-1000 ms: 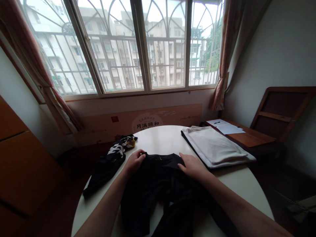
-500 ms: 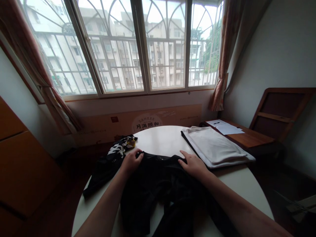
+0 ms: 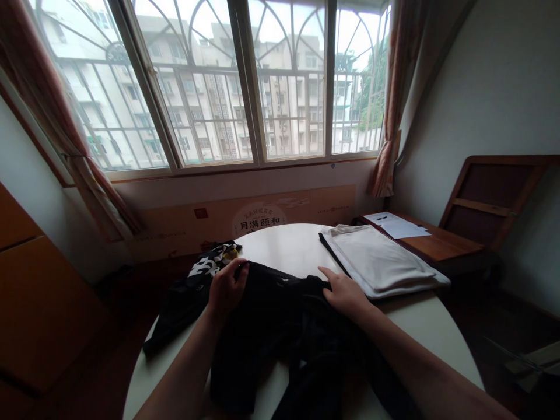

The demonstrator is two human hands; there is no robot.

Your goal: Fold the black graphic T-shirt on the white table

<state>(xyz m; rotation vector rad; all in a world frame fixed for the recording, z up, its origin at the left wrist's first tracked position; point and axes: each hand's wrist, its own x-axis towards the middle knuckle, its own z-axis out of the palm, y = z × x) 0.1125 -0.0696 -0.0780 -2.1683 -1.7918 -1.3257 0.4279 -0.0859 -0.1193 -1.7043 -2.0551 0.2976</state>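
A crumpled black garment lies spread over the round white table, and its lower parts hang toward me. Its exact kind is hard to tell in the dark folds. My left hand pinches the upper left corner of the cloth, lifting it slightly. At the upper right edge, my right hand grips the fabric between thumb and curled fingers, with the index finger stretched out. A black piece of clothing with white and yellow print lies bunched beside my left hand.
A stack of folded light clothes with a dark layer beneath lies on the right of the table. Beyond it, papers and a pen rest on a wooden chair seat. A barred window stands ahead.
My left hand has risen slightly and moved a little left, drawing the garment's upper edge straighter. The right hand's thumb has closed in on the cloth.
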